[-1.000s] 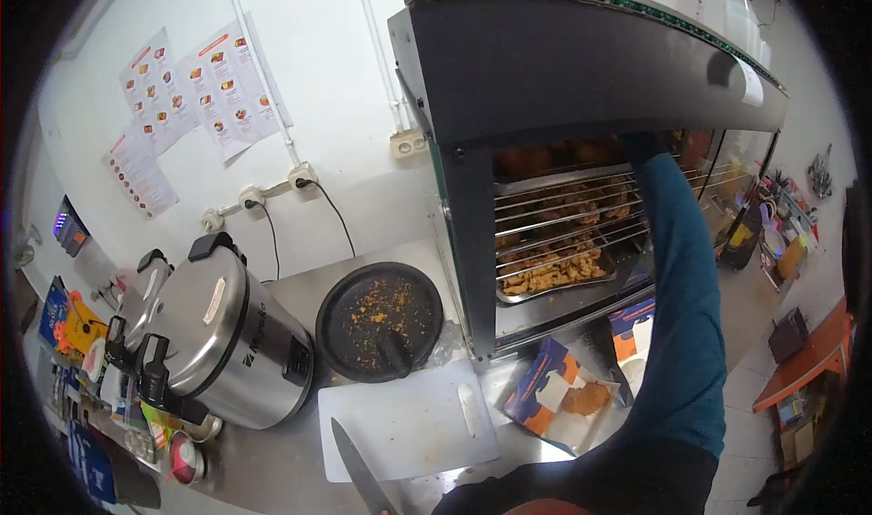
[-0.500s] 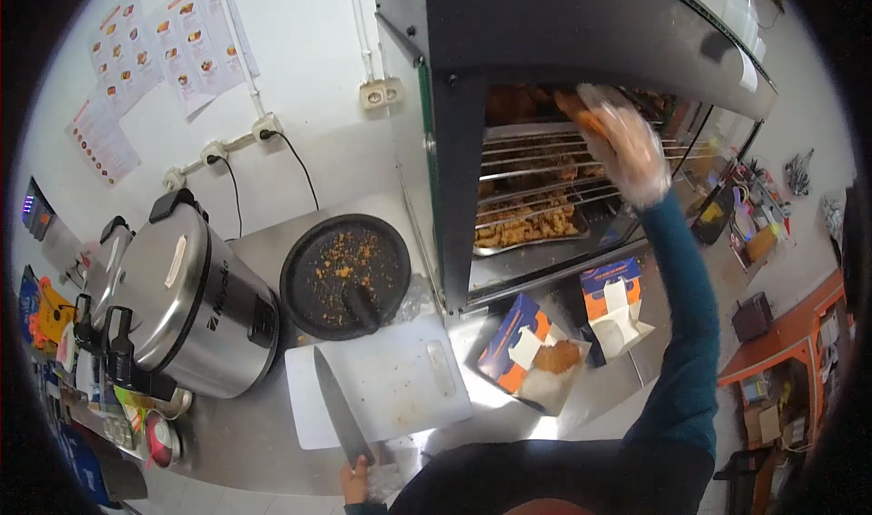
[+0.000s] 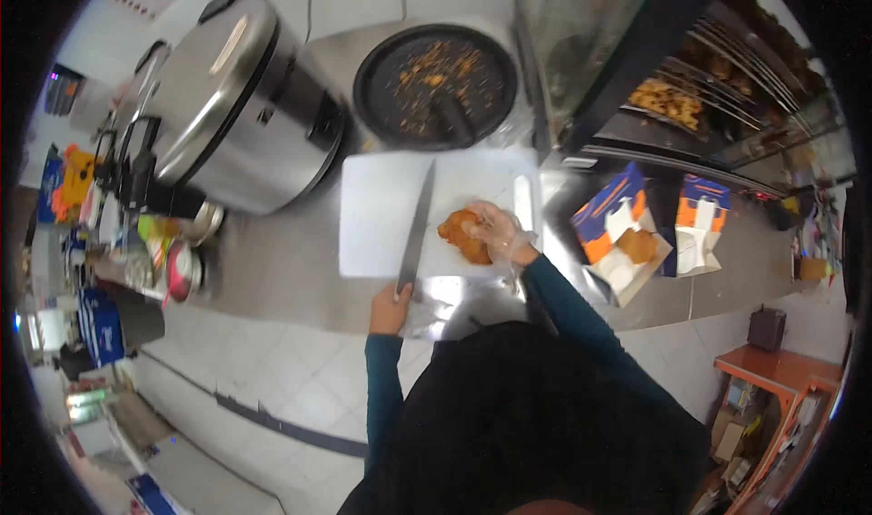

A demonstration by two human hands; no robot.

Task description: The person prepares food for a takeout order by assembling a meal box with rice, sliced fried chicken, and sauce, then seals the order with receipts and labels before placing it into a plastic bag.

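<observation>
The fried piece [image 3: 461, 235] was golden brown and bumpy, with wavy edges. It was on, or just over, the right part of the white board [image 3: 372, 206]. The long, grey knife [image 3: 418, 224] slanted over the board, left of the piece, tip pointing away.

Left hand [image 3: 391, 310] in a tight curl; right hand [image 3: 497, 232] palm-down, its forearm [image 3: 574, 308] aslant

Smooth metal knife [image 3: 416, 229], plastic board [image 3: 454, 183]
</observation>
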